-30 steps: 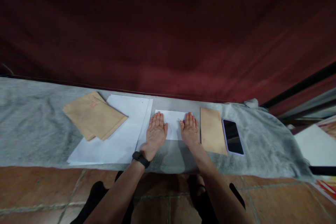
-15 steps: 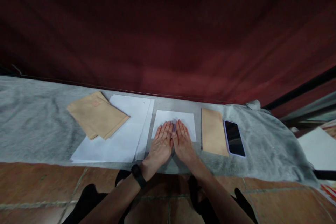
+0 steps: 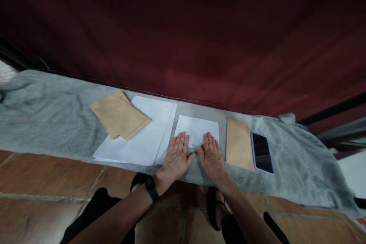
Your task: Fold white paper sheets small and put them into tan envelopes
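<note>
A small white sheet of paper (image 3: 197,127), probably folded, lies flat on the grey cloth in front of me. My left hand (image 3: 177,156) rests palm down over its lower left corner, fingers stretched out and thumb pointing inward. On the lower right part of the same paper, my right hand (image 3: 211,154) lies flat too, with its fingers extended. A gap separates the two hands, and the paper's near edge shows between them. Neither hand grasps anything. Just left of my left hand are larger white sheets (image 3: 143,146).
Brown envelopes (image 3: 122,118) overlap the large sheets at the left. Right of the small paper lie another brown envelope (image 3: 238,145) and a phone (image 3: 262,152) in a light purple case. A grey cloth (image 3: 63,122) covers the bench; a dark red curtain (image 3: 183,45) hangs behind.
My hands were side by side at the paper's middle; they have slid apart toward its left and right sides. The view has shifted and tilted slightly.
</note>
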`<state>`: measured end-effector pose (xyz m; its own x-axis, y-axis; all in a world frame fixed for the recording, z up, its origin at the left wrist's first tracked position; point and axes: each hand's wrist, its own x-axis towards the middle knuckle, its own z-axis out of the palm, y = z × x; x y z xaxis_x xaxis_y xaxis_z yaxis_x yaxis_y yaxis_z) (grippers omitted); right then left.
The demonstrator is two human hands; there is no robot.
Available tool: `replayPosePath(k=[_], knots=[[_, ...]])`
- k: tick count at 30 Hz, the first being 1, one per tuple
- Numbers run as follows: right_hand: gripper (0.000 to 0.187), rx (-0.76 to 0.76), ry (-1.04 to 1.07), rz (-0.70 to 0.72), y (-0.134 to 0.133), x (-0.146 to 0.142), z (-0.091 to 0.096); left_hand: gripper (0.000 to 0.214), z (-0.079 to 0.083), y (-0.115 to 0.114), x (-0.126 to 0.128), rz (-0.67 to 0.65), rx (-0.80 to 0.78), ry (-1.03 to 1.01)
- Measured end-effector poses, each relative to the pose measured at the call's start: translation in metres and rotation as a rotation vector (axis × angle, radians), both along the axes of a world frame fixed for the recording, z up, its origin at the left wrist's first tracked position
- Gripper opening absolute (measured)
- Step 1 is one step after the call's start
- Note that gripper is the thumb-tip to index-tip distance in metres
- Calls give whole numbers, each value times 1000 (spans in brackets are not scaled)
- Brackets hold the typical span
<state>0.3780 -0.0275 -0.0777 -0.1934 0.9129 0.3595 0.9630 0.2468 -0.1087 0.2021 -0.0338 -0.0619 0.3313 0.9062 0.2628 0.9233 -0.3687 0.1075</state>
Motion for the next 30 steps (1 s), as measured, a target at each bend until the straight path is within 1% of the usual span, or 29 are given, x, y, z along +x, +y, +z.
replayPosePath(k=[5, 9, 14, 18, 21, 24, 27, 30], knots=[[64, 31, -8, -33, -5, 6, -1, 75, 4, -2, -3, 25, -33, -3], [66, 26, 3, -39, -5, 12, -2, 77, 2, -3, -6, 45, -41, -28], [66, 38, -2, -49, -7, 17, -4, 72, -1, -3, -6, 100, -64, -24], [65, 53, 17, -93, -7, 18, -5, 65, 5, 1, -6, 135, -50, -41], [62, 38, 62, -122, 2, 16, -1, 59, 12, 10, -2, 94, -23, -54], [57, -18, 121, -60, 17, 8, 5, 55, 17, 25, 6, 7, -37, -71], [56, -79, 169, 24, 34, -4, 9, 54, 16, 41, 15, -57, -66, -80], [57, -141, 179, 28, 47, -15, 12, 55, 12, 56, 24, -86, -92, -74]])
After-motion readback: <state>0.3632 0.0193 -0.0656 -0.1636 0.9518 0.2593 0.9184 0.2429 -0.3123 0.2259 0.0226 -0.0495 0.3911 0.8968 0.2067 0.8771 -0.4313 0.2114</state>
